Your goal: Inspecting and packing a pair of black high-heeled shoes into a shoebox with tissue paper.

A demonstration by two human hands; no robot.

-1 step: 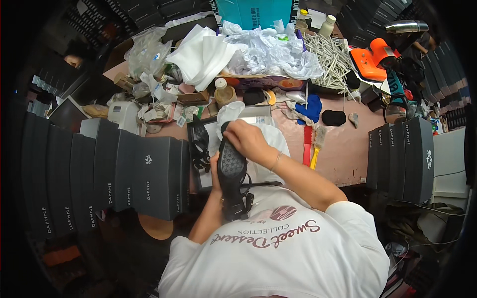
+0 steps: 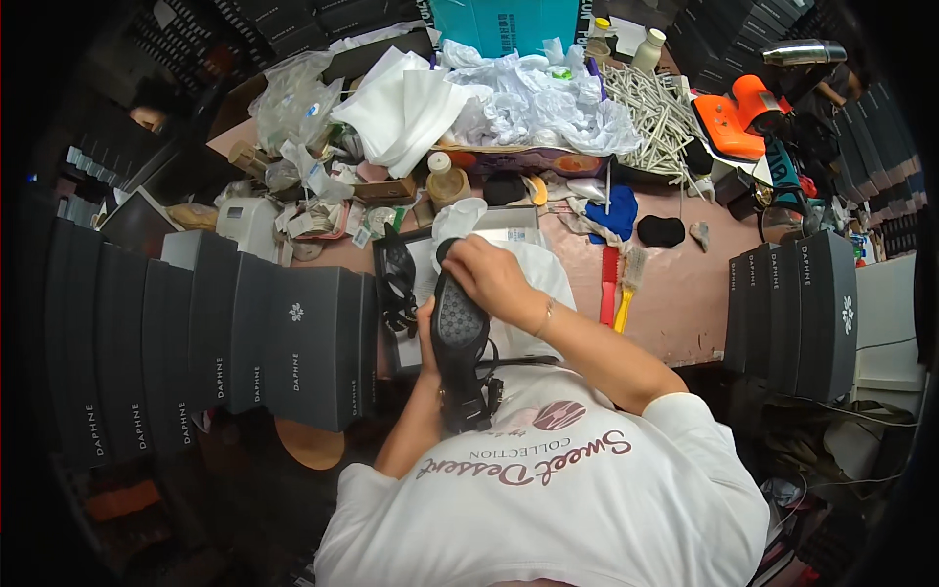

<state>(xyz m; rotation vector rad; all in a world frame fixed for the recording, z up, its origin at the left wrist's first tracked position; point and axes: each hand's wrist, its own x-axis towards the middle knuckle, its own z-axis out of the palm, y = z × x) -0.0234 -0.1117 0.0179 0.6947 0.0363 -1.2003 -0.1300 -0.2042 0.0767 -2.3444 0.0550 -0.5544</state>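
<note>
a black sandal (image 2: 458,360), patterned sole (image 2: 458,311) facing up, strap (image 2: 495,391) at near right, is grasped by the left hand (image 2: 428,342) over an open box (image 2: 407,349); its far end is covered by the right hand (image 2: 484,279), whether gripped cannot be told.

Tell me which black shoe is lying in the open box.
The boxed shoe lies along the left side of the box; the other shoe is in the left hand, sole facing the camera.
</note>
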